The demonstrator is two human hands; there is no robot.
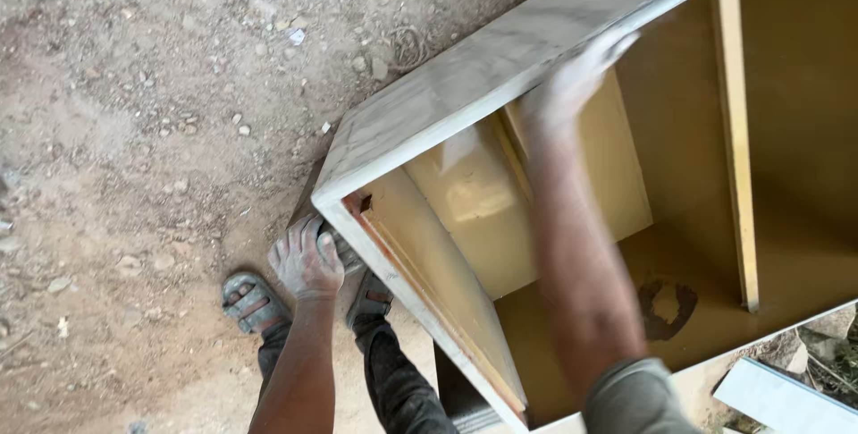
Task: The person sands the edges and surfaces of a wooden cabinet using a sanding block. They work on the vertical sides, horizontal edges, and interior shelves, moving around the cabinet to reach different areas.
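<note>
A large open cabinet (465,76) with pale marbled outer faces and a yellow inside stands tilted on the dirt ground. My left hand (306,260) grips its lower left corner from below, fingers curled around the edge. My right hand (572,81), dusty and blurred, holds the top panel's front edge, the arm crossing the open front. Inside the cabinet are a yellow partition (736,130) and a loose yellow board (527,184). A dark worn patch (666,309) marks the inner bottom.
My feet in grey sandals (255,302) stand on dusty ground with scattered stones (161,112), just left of the cabinet corner. A pale flat panel (786,398) lies at the lower right beside rubble.
</note>
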